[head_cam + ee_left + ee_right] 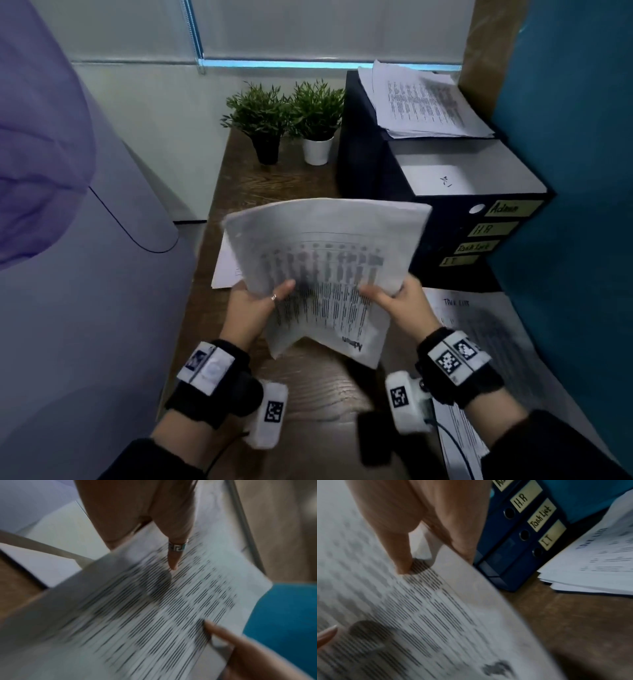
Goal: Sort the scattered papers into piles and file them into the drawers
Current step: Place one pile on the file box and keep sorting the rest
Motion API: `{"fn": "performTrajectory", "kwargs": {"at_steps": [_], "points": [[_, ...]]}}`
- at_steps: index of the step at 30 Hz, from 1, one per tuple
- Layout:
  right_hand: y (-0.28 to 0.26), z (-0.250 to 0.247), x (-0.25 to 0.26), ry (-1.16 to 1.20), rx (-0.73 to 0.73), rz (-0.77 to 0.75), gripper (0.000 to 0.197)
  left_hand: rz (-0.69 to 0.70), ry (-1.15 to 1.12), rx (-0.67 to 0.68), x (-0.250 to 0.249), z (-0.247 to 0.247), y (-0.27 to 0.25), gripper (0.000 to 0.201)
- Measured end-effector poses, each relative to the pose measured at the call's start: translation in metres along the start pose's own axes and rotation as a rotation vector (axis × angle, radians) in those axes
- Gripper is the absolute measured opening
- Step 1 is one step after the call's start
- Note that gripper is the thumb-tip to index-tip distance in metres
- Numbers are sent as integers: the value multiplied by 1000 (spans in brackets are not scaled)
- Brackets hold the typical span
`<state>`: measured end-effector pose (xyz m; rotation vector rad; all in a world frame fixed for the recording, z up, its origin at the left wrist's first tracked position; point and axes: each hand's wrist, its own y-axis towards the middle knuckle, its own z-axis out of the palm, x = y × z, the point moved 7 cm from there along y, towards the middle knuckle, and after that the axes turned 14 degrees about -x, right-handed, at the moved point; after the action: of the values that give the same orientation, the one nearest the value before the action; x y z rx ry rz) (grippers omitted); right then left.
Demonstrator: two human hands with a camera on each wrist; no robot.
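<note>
Both hands hold a stack of printed papers above the wooden desk, headed "Admin" at its near edge. My left hand pinches its left side, ringed thumb on top. My right hand pinches the right side, thumb on the print. The same stack fills both wrist views. A dark blue drawer unit stands to the right, labelled Admin, H.R, Task List, I.T. Its top drawer is pulled out, with a white sheet inside.
Another paper pile lies on top of the drawer unit. A "Task List" pile lies on the desk at right. One more sheet lies under the held stack. Two potted plants stand at the back. A teal panel borders the right.
</note>
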<state>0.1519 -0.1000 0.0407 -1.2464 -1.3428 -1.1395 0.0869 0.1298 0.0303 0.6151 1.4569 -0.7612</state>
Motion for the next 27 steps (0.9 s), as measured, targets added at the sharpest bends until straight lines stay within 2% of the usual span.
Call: {"fn": "performTrajectory", "kwargs": {"at_steps": [3, 7, 9, 11, 13, 15, 17, 19, 21, 25, 27], "points": [[-6, -1, -22, -36, 10, 40, 30, -52, 105, 73, 21, 11, -14, 23], [1, -14, -24, 38, -35, 57, 25, -29, 99, 67, 18, 14, -12, 27], [0, -13, -29, 23, 12, 68, 29, -59, 126, 100, 21, 19, -14, 23], [-7, -7, -36, -36, 80, 105, 44, -108, 153, 119, 29, 21, -14, 23], [-9, -12, -26, 3, 70, 83, 66, -123, 171, 105, 28, 18, -9, 20], [1, -31, 6, 72, -40, -8, 87, 1, 355, 101, 14, 12, 2, 6], [10, -49, 46, -41, -123, -186, 101, 214, 581, 107, -10, 8, 13, 6], [18, -52, 81, -252, -75, -322, 88, 419, 749, 168, -38, 12, 17, 5], [27, -44, 96, -336, 61, -300, 64, 541, 853, 258, -60, 20, 20, 17], [26, -24, 91, -352, 296, -71, 16, 598, 920, 509, -79, 39, 23, 24], [23, -27, 83, -286, 271, 1, 16, 565, 832, 527, -84, 39, 26, 34]]}}
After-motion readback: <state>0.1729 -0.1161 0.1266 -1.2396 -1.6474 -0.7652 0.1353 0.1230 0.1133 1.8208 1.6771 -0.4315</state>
